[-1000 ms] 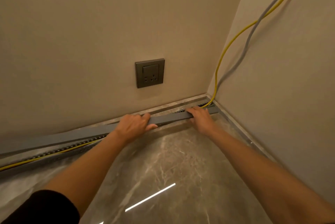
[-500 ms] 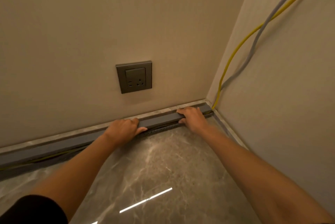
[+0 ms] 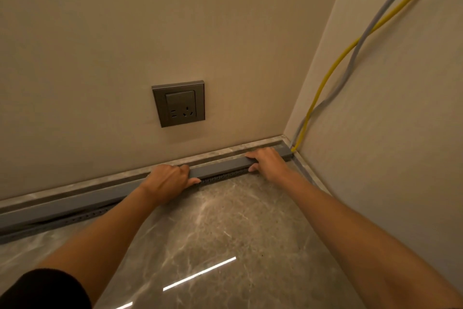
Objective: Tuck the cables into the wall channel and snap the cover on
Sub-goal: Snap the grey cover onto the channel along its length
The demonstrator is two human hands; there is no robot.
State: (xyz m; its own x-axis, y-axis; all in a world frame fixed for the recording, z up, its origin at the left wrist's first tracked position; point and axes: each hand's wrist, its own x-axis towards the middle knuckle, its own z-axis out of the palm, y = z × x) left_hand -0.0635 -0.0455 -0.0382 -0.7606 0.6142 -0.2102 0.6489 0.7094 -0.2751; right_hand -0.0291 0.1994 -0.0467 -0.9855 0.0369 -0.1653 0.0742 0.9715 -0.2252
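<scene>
Pressing down on the grey cover (image 3: 220,167), I have both hands on it where it lies along the foot of the back wall, over the channel (image 3: 225,175) at the far edge of the floor (image 3: 225,228). My left hand (image 3: 167,181) is curled over the cover near its middle, fingers on the wall side and thumb on the floor side, gripping it. My right hand (image 3: 266,161) lies palm-down on the cover closer to the right corner, fingers spread flat over the top and the thumb against the front face; whether it grips or merely presses I cannot tell. Between the hands a row of small slots in the channel's front lip shows below the cover's edge. At the left the cover sits slightly proud of the channel, a dark gap beneath it. A yellow cable (image 3: 325,78) and a grey cable (image 3: 355,55) descend the right wall, cross one another, and enter the channel's end in the corner, just beyond the cover's right tip. A dark socket (image 3: 179,103) sits on the back wall above the cover, clear of both hands. A stone skirting (image 3: 75,183) runs behind the channel.
</scene>
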